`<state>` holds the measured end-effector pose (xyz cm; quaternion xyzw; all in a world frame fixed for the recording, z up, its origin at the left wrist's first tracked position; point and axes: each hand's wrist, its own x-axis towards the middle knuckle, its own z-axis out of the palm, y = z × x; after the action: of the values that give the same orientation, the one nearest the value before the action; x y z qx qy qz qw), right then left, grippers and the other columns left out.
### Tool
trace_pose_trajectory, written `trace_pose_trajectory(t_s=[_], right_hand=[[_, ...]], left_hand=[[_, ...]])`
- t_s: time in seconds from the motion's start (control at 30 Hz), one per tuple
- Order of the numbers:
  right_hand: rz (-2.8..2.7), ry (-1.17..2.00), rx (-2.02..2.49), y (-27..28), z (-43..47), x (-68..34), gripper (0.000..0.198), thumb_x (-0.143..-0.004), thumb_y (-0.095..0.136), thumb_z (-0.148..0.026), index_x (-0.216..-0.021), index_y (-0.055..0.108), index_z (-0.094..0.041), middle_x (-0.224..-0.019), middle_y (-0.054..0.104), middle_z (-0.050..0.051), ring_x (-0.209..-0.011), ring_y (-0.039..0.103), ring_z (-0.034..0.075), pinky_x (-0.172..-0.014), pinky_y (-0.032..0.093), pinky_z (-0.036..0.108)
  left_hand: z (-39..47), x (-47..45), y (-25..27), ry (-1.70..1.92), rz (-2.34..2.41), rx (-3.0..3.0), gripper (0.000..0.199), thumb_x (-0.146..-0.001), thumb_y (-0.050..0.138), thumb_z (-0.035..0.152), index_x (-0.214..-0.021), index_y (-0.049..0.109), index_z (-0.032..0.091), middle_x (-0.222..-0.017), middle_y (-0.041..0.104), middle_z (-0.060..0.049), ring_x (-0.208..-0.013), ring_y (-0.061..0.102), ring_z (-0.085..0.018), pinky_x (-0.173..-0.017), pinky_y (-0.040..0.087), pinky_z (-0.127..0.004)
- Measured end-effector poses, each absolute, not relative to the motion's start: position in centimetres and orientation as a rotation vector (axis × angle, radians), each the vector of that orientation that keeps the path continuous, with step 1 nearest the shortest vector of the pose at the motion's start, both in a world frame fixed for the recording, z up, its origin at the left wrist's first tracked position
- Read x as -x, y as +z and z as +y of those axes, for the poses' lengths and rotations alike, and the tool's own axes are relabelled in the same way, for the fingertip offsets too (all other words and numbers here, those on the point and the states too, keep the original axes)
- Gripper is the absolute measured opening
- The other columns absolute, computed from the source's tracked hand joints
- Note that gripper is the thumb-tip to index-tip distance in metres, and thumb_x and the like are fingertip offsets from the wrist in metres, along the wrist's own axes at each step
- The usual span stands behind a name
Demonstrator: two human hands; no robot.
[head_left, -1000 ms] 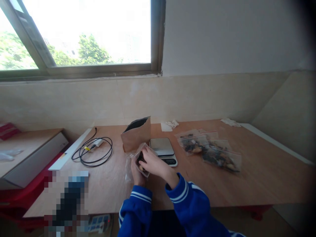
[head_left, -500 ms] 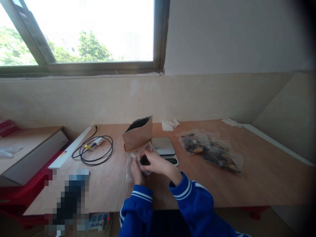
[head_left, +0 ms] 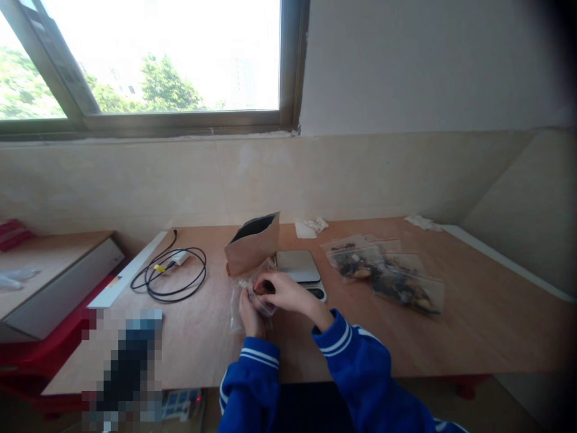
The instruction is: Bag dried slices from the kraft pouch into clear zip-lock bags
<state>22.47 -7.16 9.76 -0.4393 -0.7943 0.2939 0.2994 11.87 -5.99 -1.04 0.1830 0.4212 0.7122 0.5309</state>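
My left hand (head_left: pixel 250 314) is closed on a clear plastic bag (head_left: pixel 236 310) just above the table, its crumpled film spreading out on both sides. At the bag's mouth, my right hand (head_left: pixel 288 294) has its fingers curled around a dark brown piece (head_left: pixel 265 287), whose kind I cannot make out. Right behind the hands stands a brown paper pouch (head_left: pixel 253 249), upright with its top gaping and dark inside. A flat kitchen scale (head_left: pixel 297 266) lies beside it to the right, partly covered by my right hand.
Several clear zip bags of dark and tan dried pieces (head_left: pixel 406 288) lie to the right on the wooden table (head_left: pixel 478 325). A coiled black cable (head_left: pixel 205 270) with a white plug lies left. Crumpled white paper (head_left: pixel 317 225) rests by the wall. A pixelated dark patch covers the front left.
My right hand has shifted slightly and turned over the bag's mouth; the piece at its fingers now looks browner. My left hand stays on the bag.
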Motion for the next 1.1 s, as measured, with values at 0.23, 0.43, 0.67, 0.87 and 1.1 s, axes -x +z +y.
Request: trace_pose_trajectory(t_s=[0.23, 0.43, 0.67, 0.87, 1.1], right_hand=[[-1.925, 0.835, 1.108, 10.3, -6.7, -23.1, 0.013, -0.074, 0.065, -0.015, -0.087, 0.067, -0.017, -0.09, 0.07, 0.005, -0.086, 0.064, 0.019, -0.078, 0.048, 0.031], [-1.646, 0.683, 0.882, 13.7, -5.4, -24.0, 0.017, -0.081, 0.061, -0.026, -0.096, 0.062, -0.018, -0.095, 0.065, 0.003, -0.091, 0.06, 0.016, -0.084, 0.047, 0.03], [-1.464, 0.202, 0.731, 19.4, 0.4, -24.0, 0.017, -0.088, 0.053, -0.032, -0.101, 0.054, -0.022, -0.101, 0.058, 0.005, -0.094, 0.056, 0.017, -0.088, 0.046, 0.032], [-1.73, 0.071, 0.781, 18.3, 3.2, -22.2, 0.012, -0.091, 0.044, -0.024, -0.1, 0.051, -0.022, -0.1, 0.053, 0.008, -0.099, 0.051, 0.021, -0.093, 0.042, 0.037], [-1.641, 0.203, 0.754, 15.7, 3.7, -21.9, 0.012, -0.086, 0.045, -0.024, -0.097, 0.047, -0.02, -0.094, 0.054, 0.004, -0.088, 0.054, 0.016, -0.083, 0.045, 0.03]], left_hand=[[-6.2, -12.1, -0.3, 1.661, 0.868, -0.293, 0.027, -0.081, 0.054, 0.033, -0.09, 0.065, 0.01, -0.083, 0.069, -0.009, -0.075, 0.065, -0.019, -0.069, 0.051, -0.03], [-6.4, -12.0, 0.1, 1.703, 0.887, -0.193, 0.023, -0.082, 0.055, 0.032, -0.09, 0.065, 0.012, -0.079, 0.067, -0.006, -0.074, 0.064, -0.018, -0.068, 0.051, -0.03], [-6.5, -12.0, 0.1, 1.668, 0.926, -0.159, 0.025, -0.081, 0.056, 0.035, -0.09, 0.064, 0.013, -0.07, 0.063, -0.003, -0.061, 0.059, -0.014, -0.059, 0.049, -0.028], [-6.4, -12.0, 0.3, 1.65, 0.943, -0.141, 0.024, -0.083, 0.053, 0.034, -0.091, 0.063, 0.014, -0.072, 0.064, -0.004, -0.061, 0.06, -0.015, -0.06, 0.049, -0.028], [-6.3, -11.9, -0.1, 1.657, 0.928, -0.159, 0.024, -0.081, 0.056, 0.035, -0.089, 0.062, 0.014, -0.072, 0.064, -0.004, -0.061, 0.06, -0.015, -0.056, 0.048, -0.026]])
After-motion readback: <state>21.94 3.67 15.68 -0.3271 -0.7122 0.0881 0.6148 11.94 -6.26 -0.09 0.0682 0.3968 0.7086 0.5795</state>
